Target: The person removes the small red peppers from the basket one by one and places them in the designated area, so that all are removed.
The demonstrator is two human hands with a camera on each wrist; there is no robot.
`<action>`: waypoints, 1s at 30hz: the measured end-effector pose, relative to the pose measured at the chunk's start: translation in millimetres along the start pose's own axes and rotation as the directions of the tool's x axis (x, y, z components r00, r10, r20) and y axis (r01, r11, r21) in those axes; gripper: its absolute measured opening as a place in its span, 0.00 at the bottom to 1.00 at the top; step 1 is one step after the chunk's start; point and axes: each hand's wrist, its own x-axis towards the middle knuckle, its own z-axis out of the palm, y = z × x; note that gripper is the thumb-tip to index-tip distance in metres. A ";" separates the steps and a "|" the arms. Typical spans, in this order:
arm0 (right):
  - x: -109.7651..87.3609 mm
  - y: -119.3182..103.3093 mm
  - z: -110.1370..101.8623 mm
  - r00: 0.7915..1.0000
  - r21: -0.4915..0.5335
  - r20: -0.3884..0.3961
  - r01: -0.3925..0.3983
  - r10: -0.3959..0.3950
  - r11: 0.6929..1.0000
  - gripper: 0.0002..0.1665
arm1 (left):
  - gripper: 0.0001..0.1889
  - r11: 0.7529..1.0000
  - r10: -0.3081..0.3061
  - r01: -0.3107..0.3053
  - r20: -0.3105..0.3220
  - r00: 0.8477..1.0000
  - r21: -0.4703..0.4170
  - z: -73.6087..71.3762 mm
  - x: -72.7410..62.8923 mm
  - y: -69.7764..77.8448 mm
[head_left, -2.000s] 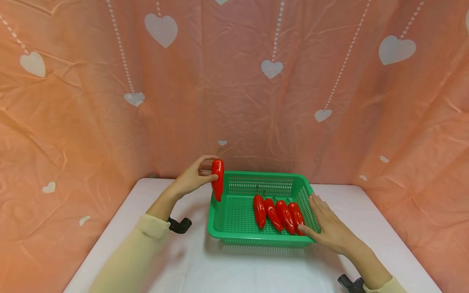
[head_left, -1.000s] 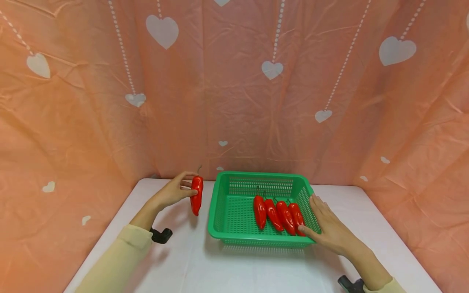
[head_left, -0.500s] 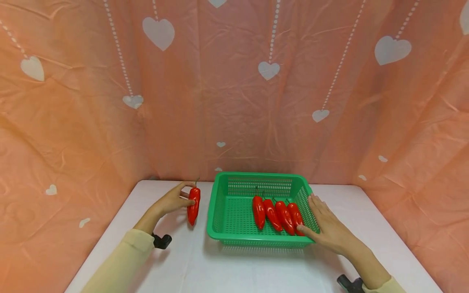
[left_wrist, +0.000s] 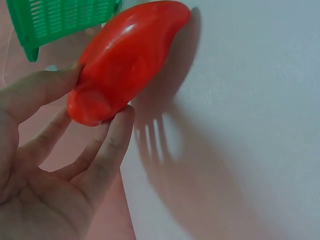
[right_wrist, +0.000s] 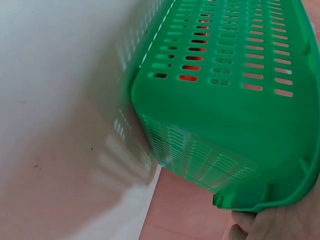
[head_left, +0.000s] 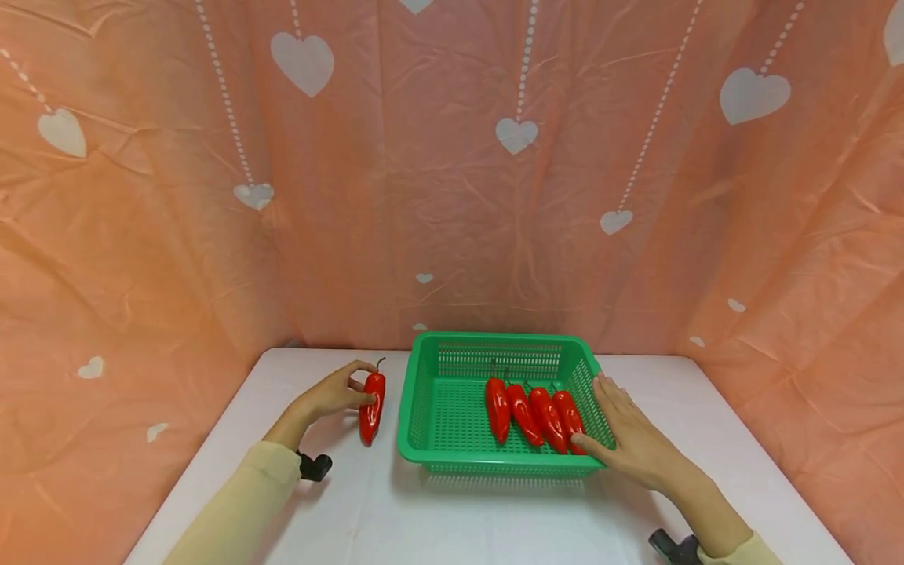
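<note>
On white table (head_left: 459,522), green basket (head_left: 494,461) is touched at its right side by straight-fingered right hand (head_left: 636,439), likely for steadying. Left of basket, by left hand (head_left: 335,394), a red pepper (head_left: 370,420) is pinched near its stem end, probably so the tip is free; four more peppers (head_left: 524,416) are lined up in basket's right half.

The left grip (head_left: 338,395) has brought one red pepper (head_left: 371,410) down beside the basket (head_left: 494,463).
</note>
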 end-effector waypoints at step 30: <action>0.5 1.4 1.5 1.000 -0.015 0.002 -0.002 0.002 1.000 0.64 | 0.29 0.998 -0.063 0.063 0.032 0.997 0.008 -0.5 11.9 -12.7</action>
